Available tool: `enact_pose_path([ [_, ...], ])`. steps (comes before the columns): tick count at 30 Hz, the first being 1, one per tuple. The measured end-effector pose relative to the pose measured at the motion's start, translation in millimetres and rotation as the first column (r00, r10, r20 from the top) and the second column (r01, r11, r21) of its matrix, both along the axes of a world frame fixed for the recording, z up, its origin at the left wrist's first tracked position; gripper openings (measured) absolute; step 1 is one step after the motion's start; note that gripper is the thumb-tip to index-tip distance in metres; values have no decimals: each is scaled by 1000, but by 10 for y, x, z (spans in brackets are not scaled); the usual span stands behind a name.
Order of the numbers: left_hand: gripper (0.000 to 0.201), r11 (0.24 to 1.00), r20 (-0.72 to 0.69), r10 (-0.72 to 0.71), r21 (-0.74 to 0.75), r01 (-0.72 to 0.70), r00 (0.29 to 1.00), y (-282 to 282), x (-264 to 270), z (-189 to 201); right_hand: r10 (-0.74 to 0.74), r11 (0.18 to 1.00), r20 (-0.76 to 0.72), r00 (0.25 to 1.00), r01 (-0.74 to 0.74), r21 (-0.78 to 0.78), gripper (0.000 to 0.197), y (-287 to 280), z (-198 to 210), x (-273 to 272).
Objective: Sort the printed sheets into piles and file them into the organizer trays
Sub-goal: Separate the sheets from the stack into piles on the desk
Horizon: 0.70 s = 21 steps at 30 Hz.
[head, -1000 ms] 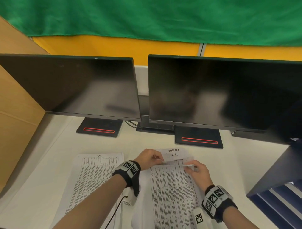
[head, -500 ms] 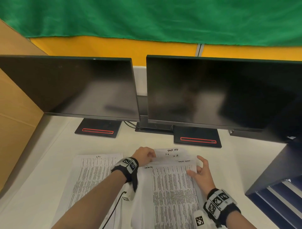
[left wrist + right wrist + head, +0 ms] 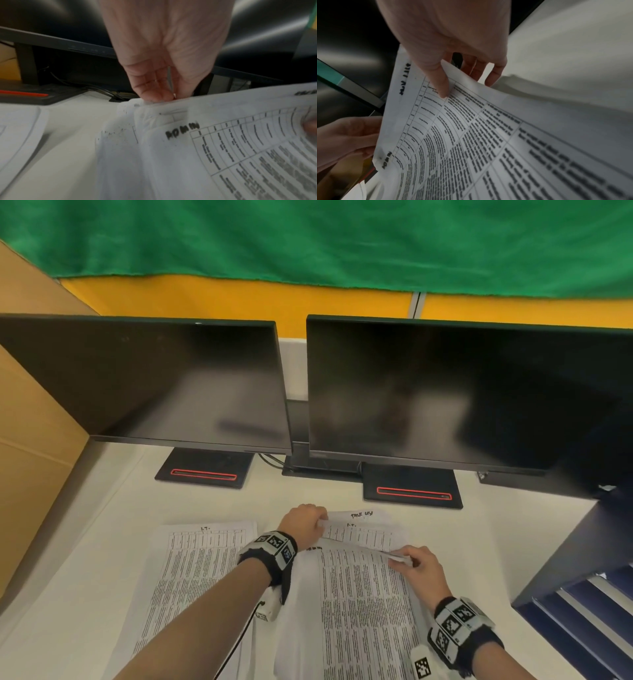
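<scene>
Since 0.5 s ago, the right hand (image 3: 419,568) has been closed from a spread, lifted pose onto the top sheet (image 3: 363,594); its upper right corner is now pinched and raised off the stack. The left hand (image 3: 303,523) has stayed at the stack's upper left corner.

Rt hand: in the right wrist view, thumb (image 3: 441,82) is pressed on the printed face, remaining fingers are curled beneath the corner. Sheet is gripped.

Lt hand: fingers are curled down onto the upper left corner of the sheets, seen in the left wrist view (image 3: 159,56); a sheet edge is pinched there.

Top sheet carries a printed table w/ a handwritten mark at its top left. A lower sheet (image 3: 359,522) is exposed beyond it, also handwritten at top; wording not legible.

A second pile (image 3: 202,570) lies flat on the white desk (image 3: 113,508), left of the left forearm, apart from the held stack.

Organizer trays (image 3: 596,621), dark blue, are seen at lower rt; contents cannot be told.

Two dark monitors (image 3: 154,381) (image 3: 462,392) stand behind the papers.
</scene>
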<state>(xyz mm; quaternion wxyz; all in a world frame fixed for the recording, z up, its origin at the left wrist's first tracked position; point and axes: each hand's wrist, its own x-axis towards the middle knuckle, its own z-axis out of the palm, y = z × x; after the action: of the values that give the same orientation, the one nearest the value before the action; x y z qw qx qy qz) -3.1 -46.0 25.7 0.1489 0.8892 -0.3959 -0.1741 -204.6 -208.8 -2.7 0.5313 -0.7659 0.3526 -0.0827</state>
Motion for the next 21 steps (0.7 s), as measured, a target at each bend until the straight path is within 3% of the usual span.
enact_pose_path([
  [3, 17, 999, 148, -36, 7, 36, 988, -8, 2, 3, -11, 1000, 10, 1000, 11, -8, 32, -30, -7, -1],
  [5, 18, 994, 195, -111, 17, 110, 975, -4, -14, 8, 7, 999, 5, 1000, -7, 44, 25, -40, 9, -11],
  [7, 18, 994, 107, -100, -25, 103, 989, 4, -46, 49, 30, 991, 10, 1000, -31, 131, 18, -44, 28, -14],
  [9, 20, 996, -37, 31, -78, -34, 999, 28, -54, 81, 19, 983, 11, 1000, -21, 180, 21, -59, 33, -20],
  [11, 30, 963, -262, 199, -125, -238, 944, 103, -30, 65, 8, 986, 3, 1000, -8, 166, 18, -69, 34, -25],
  [13, 39, 949, -416, 251, -72, -306, 874, 170, -3, 25, 3, 988, -14, 1000, -1, 157, 14, -77, 27, -38],
  [15, 36, 953, -468, 256, -27, -303, 846, 216, 8, -54, -1, 985, -15, 1000, 3, 172, 16, -61, 60, -34],
  [17, 35, 914, -517, 302, -83, -398, 801, 267, -1, -50, -10, 978, -16, 1000, 13, 209, 18, -37, 103, -7],
  [19, 56, 855, -545, 342, -159, -495, 766, 329, 0, -22, -52, 963, -30, 998, 58, 262, 23, -17, 131, 19],
  [21, 61, 793, -518, 393, -228, -566, 760, 405, 36, 112, -74, 953, -44, 996, 84, 291, 25, -15, 153, 43],
])
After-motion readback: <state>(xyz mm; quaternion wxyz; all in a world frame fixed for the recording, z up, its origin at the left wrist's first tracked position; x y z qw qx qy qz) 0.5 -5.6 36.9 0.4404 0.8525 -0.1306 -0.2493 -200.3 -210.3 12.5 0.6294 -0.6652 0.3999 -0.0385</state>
